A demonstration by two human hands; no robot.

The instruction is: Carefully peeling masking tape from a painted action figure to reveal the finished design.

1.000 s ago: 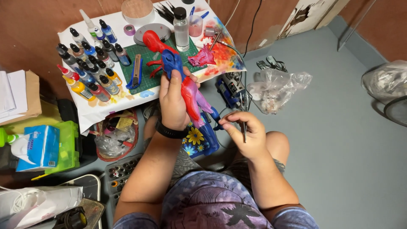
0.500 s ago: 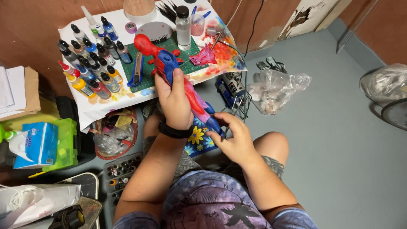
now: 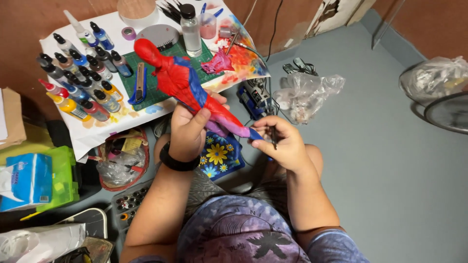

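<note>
Above the floor, left hand gripping figure, right hand pinching brush

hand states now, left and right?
Left hand: closed around the red-and-blue figure.
Right hand: closed on a thin dark tool, touching the figure's foot.
</note>
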